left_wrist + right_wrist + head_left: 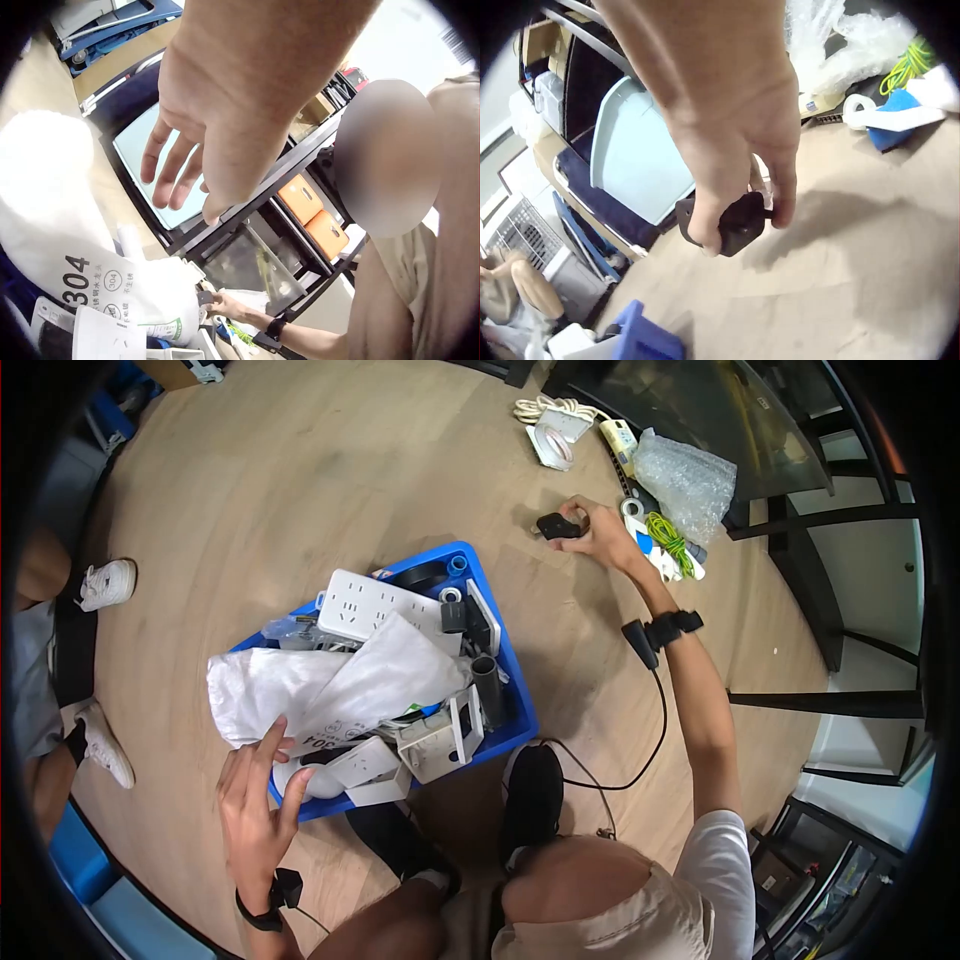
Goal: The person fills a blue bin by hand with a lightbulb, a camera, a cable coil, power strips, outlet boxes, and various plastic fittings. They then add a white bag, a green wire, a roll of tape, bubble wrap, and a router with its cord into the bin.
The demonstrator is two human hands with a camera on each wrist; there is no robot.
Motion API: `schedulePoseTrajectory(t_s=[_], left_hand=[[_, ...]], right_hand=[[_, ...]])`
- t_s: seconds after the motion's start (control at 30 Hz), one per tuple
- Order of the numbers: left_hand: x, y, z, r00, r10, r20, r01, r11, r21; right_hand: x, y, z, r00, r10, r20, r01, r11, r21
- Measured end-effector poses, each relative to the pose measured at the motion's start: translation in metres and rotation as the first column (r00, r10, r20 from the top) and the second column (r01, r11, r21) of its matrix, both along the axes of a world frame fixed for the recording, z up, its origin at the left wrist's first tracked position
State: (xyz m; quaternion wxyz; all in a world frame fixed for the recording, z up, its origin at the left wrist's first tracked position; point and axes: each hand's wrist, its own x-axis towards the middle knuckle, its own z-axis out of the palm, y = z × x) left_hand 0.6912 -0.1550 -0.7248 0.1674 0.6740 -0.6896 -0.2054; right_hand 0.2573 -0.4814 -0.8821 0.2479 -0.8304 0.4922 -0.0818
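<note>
My right hand (605, 540) pinches a small black plug (557, 526) between thumb and fingers, over the wooden floor to the right of the blue bin. In the right wrist view the plug (739, 223) shows as a dark angular block, partly covered by the thumb. My left hand (255, 800) is at the bin's near left corner, fingers loosely extended and holding nothing, beside a white cloth bag (300, 685) printed "304". Under and around that bag, the blue bin (522, 700) holds a white power strip (365, 605), white switch boxes (430, 748) and a grey pipe piece (487, 685).
Past my right hand lie bubble wrap (685, 480), a green-yellow wire coil (670, 540), a white cable bundle (555, 408) and a beige power strip (620, 445). Black rack legs (800, 705) stand at the right. Another person's white shoes (108, 585) are at the left.
</note>
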Motion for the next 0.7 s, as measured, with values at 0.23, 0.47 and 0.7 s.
schedulePoseTrajectory(t_s=[0.23, 0.47, 0.7], left_hand=[[0.0, 0.009, 0.002, 1.0, -0.008, 0.001, 0.008, 1.0, -0.008], [0.003, 0.019, 0.007, 1.0, 0.02, -0.009, -0.021, 0.999, -0.037], [0.008, 0.025, 0.004, 0.998, 0.054, -0.044, -0.055, 0.998, -0.013]], right_hand=[[0.079, 0.065, 0.058, 0.829, -0.21, 0.519, -0.207, 0.746, 0.632], [0.139, 0.06, 0.055, 0.904, 0.157, 0.398, -0.33, 0.849, 0.413], [0.136, 0.062, 0.058, 0.93, 0.331, 0.16, -0.364, 0.887, 0.285]])
